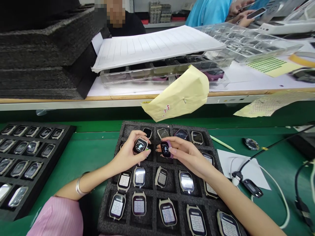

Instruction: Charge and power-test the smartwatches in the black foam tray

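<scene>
My left hand [129,150] is closed around a smartwatch case [140,146] with a lit dial, held between fingers and thumb. In my right hand [189,155] a purple smartwatch case [165,149] is pinched, its dark screen showing small bright graphics. Both hands are over the upper part of a black foam tray [105,213]. Its compartments hold several strapless watches, many with lit white grid screens, such as a beige watch [167,213] in the near row. Some compartments are hidden under my hands and right forearm.
Left lies another foam tray [62,144] of watches. Cables [283,203], a small black device [252,187], white paper [248,164] and a pale green stick [222,143] lie right. The shelf above carries clear plastic trays [118,78] and stacked foam [36,62]. Other people sit beyond.
</scene>
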A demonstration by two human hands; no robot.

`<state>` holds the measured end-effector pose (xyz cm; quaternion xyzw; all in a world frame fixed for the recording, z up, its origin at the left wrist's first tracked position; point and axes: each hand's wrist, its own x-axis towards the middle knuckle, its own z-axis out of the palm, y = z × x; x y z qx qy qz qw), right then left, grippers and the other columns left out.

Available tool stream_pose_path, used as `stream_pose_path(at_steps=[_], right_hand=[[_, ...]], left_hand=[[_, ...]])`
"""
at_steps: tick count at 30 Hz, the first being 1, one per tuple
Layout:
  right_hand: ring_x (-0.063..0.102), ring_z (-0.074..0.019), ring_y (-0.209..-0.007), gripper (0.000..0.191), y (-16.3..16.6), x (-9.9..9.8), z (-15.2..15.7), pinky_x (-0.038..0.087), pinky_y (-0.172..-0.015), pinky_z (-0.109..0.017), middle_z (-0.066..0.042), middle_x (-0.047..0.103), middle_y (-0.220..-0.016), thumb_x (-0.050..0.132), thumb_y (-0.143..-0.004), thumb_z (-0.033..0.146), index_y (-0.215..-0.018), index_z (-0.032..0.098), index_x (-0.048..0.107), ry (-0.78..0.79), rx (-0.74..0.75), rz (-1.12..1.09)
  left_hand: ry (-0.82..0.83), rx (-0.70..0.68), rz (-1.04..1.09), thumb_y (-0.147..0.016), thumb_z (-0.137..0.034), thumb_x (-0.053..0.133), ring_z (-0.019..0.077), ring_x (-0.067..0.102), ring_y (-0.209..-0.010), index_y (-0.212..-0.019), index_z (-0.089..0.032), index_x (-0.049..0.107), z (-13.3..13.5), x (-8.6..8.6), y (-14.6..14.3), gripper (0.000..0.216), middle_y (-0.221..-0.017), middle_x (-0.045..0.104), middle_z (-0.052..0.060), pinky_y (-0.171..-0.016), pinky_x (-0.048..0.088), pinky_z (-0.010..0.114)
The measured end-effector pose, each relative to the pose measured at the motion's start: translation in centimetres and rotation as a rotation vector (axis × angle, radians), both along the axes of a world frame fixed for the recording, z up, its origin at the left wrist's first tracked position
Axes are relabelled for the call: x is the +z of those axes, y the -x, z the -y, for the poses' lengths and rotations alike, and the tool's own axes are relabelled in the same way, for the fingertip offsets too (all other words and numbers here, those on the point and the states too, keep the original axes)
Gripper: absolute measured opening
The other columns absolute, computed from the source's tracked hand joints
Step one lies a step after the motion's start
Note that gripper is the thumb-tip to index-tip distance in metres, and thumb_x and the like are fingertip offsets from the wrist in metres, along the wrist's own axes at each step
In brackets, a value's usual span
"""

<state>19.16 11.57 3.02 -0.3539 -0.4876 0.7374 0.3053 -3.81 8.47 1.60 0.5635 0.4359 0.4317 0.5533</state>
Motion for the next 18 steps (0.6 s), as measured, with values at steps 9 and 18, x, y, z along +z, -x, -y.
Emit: stream_pose_path(at_steps=[9,18], right_hand=[[0.062,-0.0287,-0.114,0.042,0.14,-0.40,0.03,0.046,-0.099,-0.054,-0.012,0.070,-0.111,0.067,-0.087,0.027,-0.128,0.021,0.056,0.232,0.003,-0.199],[0.061,-0.0291,-0.115,0.043,0.34,-0.63,-0.08,0.048,-0.096,-0.055,-0.011,0.070,-0.113,0.064,-0.085,0.020,-0.128,0.022,0.057,0.238,0.003,-0.239]], left_hand=[[0.349,-0.023,0.304,-0.079,-0.017,0.055,0.0177,0.064,-0.085,-0.122,-0.025,0.047,-0.25,0.38,0.06,0.044,-0.109,0.055,0.005,-0.075,0.059,0.038],[0.365,-0.091,0.361,-0.075,-0.014,0.054,0.0198,0.064,-0.087,-0.114,-0.023,0.057,-0.26,-0.12,0.15,0.040,-0.105,0.058,0.006,-0.076,0.060,0.040]])
